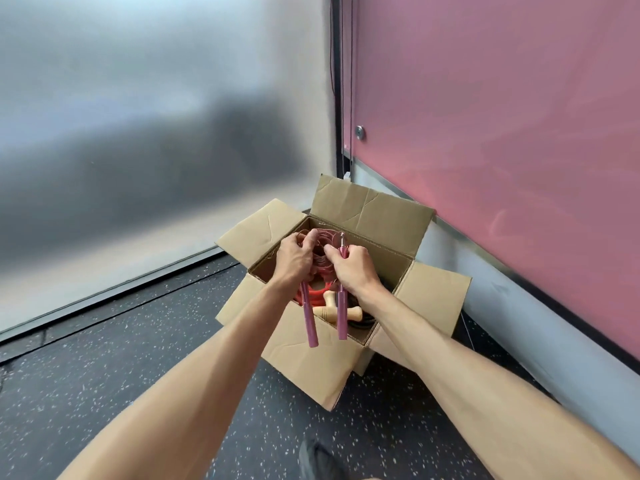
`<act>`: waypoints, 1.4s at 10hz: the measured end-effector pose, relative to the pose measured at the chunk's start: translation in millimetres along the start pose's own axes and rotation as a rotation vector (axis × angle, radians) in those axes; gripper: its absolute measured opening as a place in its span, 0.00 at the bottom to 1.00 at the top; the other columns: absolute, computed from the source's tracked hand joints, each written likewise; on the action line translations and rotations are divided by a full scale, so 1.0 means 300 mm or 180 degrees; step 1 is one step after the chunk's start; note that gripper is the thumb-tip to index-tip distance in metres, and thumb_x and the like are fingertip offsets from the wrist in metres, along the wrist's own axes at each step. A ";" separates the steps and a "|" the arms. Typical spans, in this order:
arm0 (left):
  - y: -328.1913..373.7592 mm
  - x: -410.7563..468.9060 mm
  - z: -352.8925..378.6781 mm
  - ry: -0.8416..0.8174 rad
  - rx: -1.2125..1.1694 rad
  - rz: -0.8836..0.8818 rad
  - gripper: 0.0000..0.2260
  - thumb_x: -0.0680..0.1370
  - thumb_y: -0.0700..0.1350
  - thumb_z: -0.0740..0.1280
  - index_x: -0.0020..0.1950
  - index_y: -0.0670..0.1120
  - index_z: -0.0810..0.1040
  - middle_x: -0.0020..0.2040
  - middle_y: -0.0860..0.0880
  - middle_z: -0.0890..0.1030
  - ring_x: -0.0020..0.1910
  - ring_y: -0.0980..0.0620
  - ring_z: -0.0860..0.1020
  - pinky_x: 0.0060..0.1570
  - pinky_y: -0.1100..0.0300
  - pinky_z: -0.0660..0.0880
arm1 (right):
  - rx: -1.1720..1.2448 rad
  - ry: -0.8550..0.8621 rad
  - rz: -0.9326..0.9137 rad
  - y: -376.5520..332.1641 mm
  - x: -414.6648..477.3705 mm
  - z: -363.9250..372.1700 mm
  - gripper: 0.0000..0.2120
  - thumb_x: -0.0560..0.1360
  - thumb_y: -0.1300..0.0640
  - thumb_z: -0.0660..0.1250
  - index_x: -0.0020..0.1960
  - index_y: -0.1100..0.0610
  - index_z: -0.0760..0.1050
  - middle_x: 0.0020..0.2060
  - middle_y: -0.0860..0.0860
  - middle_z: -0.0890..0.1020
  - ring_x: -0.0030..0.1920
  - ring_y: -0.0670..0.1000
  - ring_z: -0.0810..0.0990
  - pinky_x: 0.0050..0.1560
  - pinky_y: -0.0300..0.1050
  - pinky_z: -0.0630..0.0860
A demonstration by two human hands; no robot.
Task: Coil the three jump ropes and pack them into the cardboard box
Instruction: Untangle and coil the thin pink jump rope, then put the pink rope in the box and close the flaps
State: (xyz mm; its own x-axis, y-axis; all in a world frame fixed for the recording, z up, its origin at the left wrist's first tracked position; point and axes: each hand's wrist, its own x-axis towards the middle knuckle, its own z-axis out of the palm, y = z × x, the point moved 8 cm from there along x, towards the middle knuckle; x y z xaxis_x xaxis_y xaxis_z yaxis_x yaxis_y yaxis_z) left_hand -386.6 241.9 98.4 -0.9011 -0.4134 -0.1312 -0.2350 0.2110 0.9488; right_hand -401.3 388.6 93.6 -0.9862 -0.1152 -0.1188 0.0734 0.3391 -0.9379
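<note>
Head view: the cardboard box [367,216] stands open on the dark speckled floor [138,341], in the corner where a blurred grey wall [138,133] meets a pink wall panel [502,133]. All four flaps are folded outward. The far flap stands up close to the pink panel, the near flap [311,358] slopes down toward the person, and the side flaps spread left and right.

Both arms reach out over the box opening. The left grip [294,258] has its fingers curled round the left side of the coiled pink jump rope [322,261], clenched on the bundle of cord. The right grip [349,268] is closed on the right side of the same coil, with its thumb and fingers pinching the cord beside the metal top end of one handle. The coil is held just above the opening, clear of the box walls. Its two pink handles [309,320] hang down side by side below the hands, their lower ends in front of the near flap.

Inside the box, under the hands, lie an orange rope [317,292], a pair of wooden handles [332,311] and a black rope [363,322] by the near right corner.

A round metal fitting [360,132] sits on the pink panel's left edge. A dark shoe [318,459] shows at the bottom of the frame.
</note>
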 end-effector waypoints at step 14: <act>-0.399 0.422 0.318 -0.0854 0.2771 0.0491 0.22 0.83 0.55 0.58 0.74 0.48 0.68 0.67 0.40 0.75 0.65 0.36 0.73 0.62 0.47 0.70 | -0.4041 -0.0413 -0.0320 0.333 0.383 0.158 0.17 0.76 0.61 0.65 0.65 0.58 0.76 0.66 0.60 0.73 0.67 0.60 0.71 0.64 0.53 0.69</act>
State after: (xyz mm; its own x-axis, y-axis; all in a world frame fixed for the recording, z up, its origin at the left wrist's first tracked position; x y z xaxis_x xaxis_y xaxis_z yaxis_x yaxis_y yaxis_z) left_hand -507.4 248.8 -59.0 -0.9739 -0.1292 -0.1865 -0.1985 0.8832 0.4250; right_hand -500.3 365.1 -29.1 -0.9522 -0.2577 -0.1639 -0.2636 0.9645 0.0148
